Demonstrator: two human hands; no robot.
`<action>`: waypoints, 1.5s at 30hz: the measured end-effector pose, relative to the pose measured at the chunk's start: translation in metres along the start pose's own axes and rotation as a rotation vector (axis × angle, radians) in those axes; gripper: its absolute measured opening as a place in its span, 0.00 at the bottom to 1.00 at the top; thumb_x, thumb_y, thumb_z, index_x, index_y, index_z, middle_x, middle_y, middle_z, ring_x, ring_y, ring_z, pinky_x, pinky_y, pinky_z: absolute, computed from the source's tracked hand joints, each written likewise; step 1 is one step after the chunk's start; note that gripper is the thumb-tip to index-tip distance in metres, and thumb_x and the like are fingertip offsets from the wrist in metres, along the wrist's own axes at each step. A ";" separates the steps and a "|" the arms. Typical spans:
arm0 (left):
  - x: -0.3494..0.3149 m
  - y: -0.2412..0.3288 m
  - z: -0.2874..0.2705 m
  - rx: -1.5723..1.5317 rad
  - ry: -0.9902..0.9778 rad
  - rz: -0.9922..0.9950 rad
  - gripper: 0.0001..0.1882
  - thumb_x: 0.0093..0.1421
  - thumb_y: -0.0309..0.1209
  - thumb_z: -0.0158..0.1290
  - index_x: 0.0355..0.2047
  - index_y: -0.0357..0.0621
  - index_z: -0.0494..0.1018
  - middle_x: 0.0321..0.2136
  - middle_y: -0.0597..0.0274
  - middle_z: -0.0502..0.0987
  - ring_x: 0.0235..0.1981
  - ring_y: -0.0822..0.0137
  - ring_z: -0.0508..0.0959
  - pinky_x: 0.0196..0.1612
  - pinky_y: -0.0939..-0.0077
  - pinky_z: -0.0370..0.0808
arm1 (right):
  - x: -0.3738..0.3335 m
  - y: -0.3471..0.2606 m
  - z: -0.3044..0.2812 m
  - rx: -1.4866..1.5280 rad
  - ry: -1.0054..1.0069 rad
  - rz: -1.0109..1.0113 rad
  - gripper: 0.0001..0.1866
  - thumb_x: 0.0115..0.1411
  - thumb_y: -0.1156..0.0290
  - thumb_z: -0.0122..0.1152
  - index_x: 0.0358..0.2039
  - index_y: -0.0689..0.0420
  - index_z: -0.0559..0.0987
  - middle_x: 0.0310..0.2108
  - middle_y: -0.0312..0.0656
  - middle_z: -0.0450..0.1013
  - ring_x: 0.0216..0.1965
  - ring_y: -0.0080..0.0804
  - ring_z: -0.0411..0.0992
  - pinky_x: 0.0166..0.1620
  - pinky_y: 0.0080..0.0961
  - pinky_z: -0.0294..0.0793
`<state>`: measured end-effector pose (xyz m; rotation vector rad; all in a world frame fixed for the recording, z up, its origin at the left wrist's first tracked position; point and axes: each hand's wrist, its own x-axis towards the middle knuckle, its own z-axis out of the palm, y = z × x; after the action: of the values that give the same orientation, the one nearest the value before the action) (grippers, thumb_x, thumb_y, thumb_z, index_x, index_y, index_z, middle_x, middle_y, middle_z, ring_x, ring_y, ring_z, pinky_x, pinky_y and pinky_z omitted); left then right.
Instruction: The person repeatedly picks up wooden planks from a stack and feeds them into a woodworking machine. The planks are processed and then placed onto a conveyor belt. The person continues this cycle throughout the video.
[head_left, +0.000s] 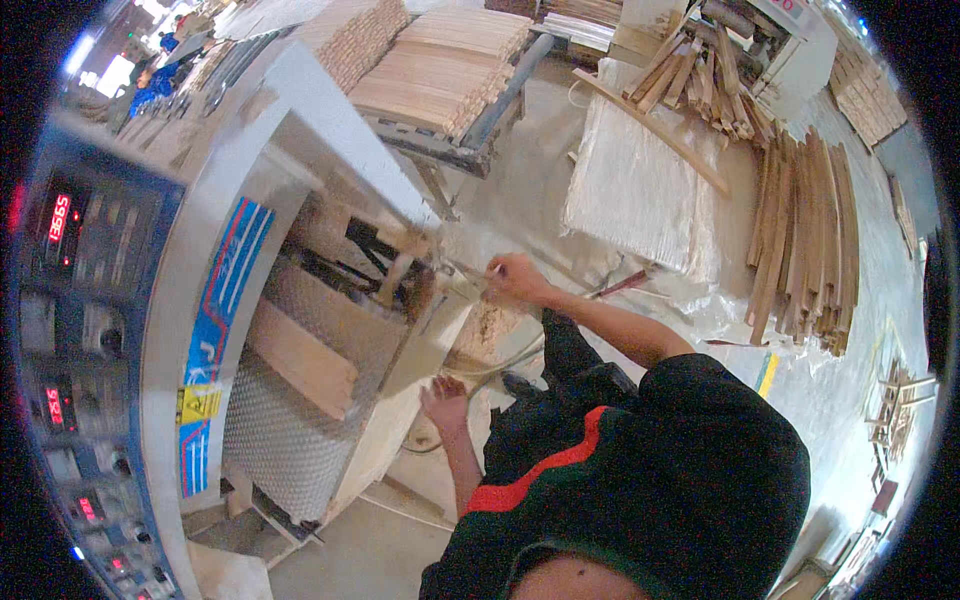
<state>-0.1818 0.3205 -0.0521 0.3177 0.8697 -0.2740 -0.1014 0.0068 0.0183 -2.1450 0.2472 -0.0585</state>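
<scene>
My right hand (515, 281) is closed at the outer side of a large grey machine (325, 125), by the corner of its opening. A thin metallic piece shows between that hand and the machine; blur hides what it is. Lower down, my left hand (445, 404) is open, its fingers stretched out beside the pale side panel (385, 435). Inside the opening, a flat wooden board (300, 355) lies on the machine's textured grey bed (275, 450). Dark mechanical parts (370, 250) show deeper in, past the board's far end.
A control panel (85, 330) with red displays and knobs stands at the left. Stacked wood strips (435, 75) lie beyond the machine. A plastic-wrapped pallet load (640, 185) stands to the right, near several long brown strips (805, 235). A cable (515, 360) runs near my legs.
</scene>
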 end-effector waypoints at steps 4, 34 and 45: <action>0.006 -0.057 0.021 0.116 0.103 -0.181 0.19 0.55 0.46 0.51 0.36 0.43 0.69 0.33 0.60 0.73 0.34 0.58 0.72 0.36 0.61 0.72 | 0.075 0.046 -0.063 0.011 0.181 0.166 0.17 0.52 0.57 0.59 0.35 0.58 0.79 0.25 0.49 0.75 0.27 0.41 0.74 0.34 0.33 0.74; 0.052 -0.142 0.183 0.715 0.343 -0.042 0.23 0.63 0.44 0.41 0.54 0.45 0.60 0.50 0.48 0.66 0.47 0.49 0.70 0.48 0.56 0.69 | 0.575 0.168 -0.274 -0.346 0.512 0.347 0.67 0.30 0.41 0.73 0.64 0.53 0.45 0.62 0.58 0.48 0.62 0.57 0.45 0.59 0.58 0.48; 0.053 -0.152 0.190 0.690 0.330 -0.030 0.23 0.62 0.43 0.42 0.54 0.45 0.60 0.50 0.47 0.66 0.47 0.47 0.70 0.47 0.53 0.70 | 0.563 0.133 -0.260 -0.544 0.305 0.300 0.63 0.29 0.43 0.73 0.62 0.56 0.51 0.58 0.63 0.53 0.59 0.61 0.52 0.58 0.60 0.49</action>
<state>-0.0706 0.1027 -0.0031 1.0126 1.0876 -0.5597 0.3934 -0.3904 0.0222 -2.6054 0.8401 -0.1600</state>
